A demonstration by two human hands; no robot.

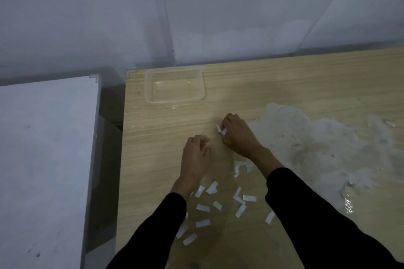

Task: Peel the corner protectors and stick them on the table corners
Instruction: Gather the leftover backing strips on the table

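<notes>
Black sleeves [317, 225] reach over a scatter of white backing strips [203, 224], probably dropped close to the body so the working spot stays free. Beyond them the right hand [238, 135] is curled tight, its fingertips pinching a small corner protector [221, 130] over the wooden table [284, 85], likely turned so its white liners face the other hand. The left hand [196, 153] hovers just beside it, fingers curled and thumb against fingertips; whether it pinches a liner is too blurred to tell. Under the right wrist lies a second protector [239, 167], seemingly waiting its turn. Farther out sit a crumpled plastic bag [328, 148] on the right and a clear tub [175, 86] near the far left corner.
</notes>
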